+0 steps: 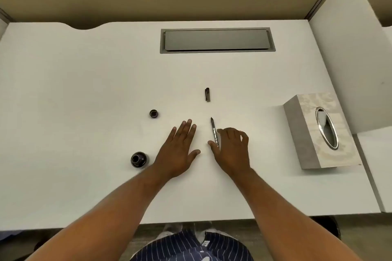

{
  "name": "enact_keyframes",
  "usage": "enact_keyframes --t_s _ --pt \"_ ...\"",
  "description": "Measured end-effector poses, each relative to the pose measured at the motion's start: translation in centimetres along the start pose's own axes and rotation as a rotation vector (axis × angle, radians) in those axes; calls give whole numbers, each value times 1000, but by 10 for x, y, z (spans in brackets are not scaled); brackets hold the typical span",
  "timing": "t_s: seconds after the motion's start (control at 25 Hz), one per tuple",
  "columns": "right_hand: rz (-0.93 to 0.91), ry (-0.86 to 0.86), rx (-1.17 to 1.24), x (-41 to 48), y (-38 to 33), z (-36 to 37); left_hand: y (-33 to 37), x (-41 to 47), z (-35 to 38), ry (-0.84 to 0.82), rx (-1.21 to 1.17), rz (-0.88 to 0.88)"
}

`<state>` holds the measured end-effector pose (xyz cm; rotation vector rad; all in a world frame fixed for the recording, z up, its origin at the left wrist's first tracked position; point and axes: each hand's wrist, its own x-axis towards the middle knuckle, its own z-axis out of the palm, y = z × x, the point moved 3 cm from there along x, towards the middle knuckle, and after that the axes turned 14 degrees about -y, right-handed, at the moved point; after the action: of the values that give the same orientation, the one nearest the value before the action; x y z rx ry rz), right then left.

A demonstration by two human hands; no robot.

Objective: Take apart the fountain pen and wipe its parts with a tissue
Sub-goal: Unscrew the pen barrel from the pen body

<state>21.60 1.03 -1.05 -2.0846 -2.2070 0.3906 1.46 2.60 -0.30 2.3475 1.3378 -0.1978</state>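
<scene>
The uncapped fountain pen [213,129] lies on the white desk [84,82] with its nib pointing away from me. My right hand [232,150] rests over its rear end, thumb on the pen's left side and fingers curled on its right, pinching it. The pen's dark cap [207,94] lies apart, farther back on the desk. My left hand [179,150] lies flat on the desk left of the pen, palm down, holding nothing. A tissue box [318,131] with an oval chrome-rimmed slot stands at the right; no tissue sticks out of it.
An open dark ink bottle [138,159] stands to the left of my left wrist, and its round lid [153,113] lies farther back. A grey cable flap [216,40] is set into the desk's rear. A white partition [347,53] rises on the right.
</scene>
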Motion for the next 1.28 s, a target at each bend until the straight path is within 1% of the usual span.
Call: enact_keyframes --t_s 0.12,0.32,0.48,0.6,0.72,0.8,0.96,1.16,1.28 --pt "32 23 -33 3 -2 0 -3 2 5 -49 21 -35" --pt "84 9 -17 4 -4 2 -8 3 15 -153 13 -48" --pt "101 0 -9 5 -8 -1 -8 3 11 -159 -24 -47" --pt "74 16 1 5 -12 -5 -8 3 0 -100 -19 -44" --pt "1 53 37 7 -22 -16 -8 2 -24 60 23 -14" --pt "-62 71 74 8 -32 -26 -10 0 -44 150 5 3" --pt "-163 105 143 11 -47 -44 -21 -7 -77 296 -132 -13" --pt "-231 126 133 17 -62 -67 -38 -16 -103 271 -421 -57" --pt "-245 138 93 17 -66 -73 -42 -19 -112 291 -612 -79"
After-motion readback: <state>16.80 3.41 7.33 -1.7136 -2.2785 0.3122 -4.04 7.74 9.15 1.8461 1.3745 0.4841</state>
